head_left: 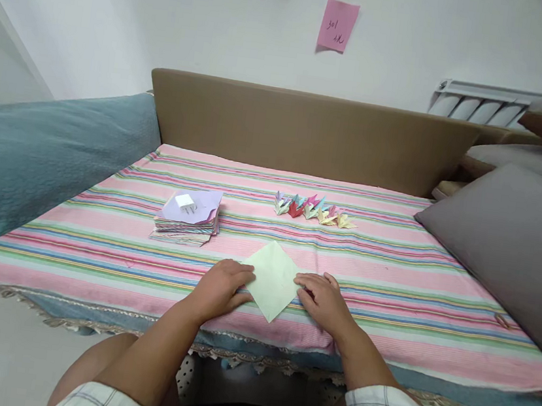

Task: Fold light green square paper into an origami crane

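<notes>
A pale green square of origami paper (271, 281) lies turned like a diamond near the front edge of the striped cloth. At its left corner my left hand (227, 286) holds the paper, fingertips on top and thumb lower down by the edge. My right hand (322, 299) grips the right corner with its fingers bent. Behind the paper sits a cluster of several folded paper cranes (310, 209) in mixed colours. To the left stands a stack of coloured paper sheets (186, 227), a lilac sheet on top, with a white plug adapter (185, 203) resting on it.
Pink striped cloth (371, 268) covers the sofa seat. A brown backrest (299, 131) runs along the back, a blue-covered armrest (60, 151) is at left, and a grey cushion (507, 245) at right. A pink note (338, 25) is stuck on the wall.
</notes>
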A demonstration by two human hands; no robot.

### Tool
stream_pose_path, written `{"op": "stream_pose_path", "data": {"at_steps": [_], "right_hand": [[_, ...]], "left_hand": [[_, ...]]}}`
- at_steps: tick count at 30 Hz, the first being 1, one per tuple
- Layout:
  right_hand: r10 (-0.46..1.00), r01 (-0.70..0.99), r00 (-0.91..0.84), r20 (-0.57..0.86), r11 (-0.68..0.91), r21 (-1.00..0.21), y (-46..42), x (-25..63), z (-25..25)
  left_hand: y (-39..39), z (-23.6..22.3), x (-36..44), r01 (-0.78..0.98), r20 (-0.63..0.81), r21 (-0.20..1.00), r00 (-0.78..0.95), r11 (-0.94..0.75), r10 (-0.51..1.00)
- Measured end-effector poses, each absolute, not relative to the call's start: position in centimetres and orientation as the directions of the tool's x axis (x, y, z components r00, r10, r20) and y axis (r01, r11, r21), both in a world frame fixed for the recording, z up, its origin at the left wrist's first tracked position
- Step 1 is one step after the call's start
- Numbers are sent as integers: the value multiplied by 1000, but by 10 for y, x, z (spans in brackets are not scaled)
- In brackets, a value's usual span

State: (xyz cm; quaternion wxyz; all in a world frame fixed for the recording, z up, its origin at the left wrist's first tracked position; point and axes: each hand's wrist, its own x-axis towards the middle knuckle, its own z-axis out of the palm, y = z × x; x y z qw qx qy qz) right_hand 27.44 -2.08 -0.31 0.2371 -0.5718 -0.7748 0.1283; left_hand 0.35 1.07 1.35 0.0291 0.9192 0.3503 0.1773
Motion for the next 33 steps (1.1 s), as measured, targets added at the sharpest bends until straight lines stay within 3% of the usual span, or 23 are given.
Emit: {"op": "stream_pose_path", "data": {"at_steps": [7, 11, 17, 28, 33], "right_hand": [[924, 817, -284, 255, 373, -440, -19, 274, -7], [905, 792, -380, 191, 425, -439, -22, 271, -10], [909, 797, -390, 146, 413, -441, -22, 270, -14], [872, 768, -386, 302, 485, -418, -19, 271, -11], [872, 780, -386, 300, 482, -399, -21, 270, -12]], "left_hand": [[4, 3, 17, 583, 166, 153, 781, -798, 602], [3, -1, 19, 600, 137, 162, 773, -784, 620], [1, 0, 22, 616, 165, 161, 753, -771, 637], [6, -4, 24, 653, 280, 169, 686, -738, 671], [-1, 1, 28, 673, 284, 154, 671, -724, 685]]}}
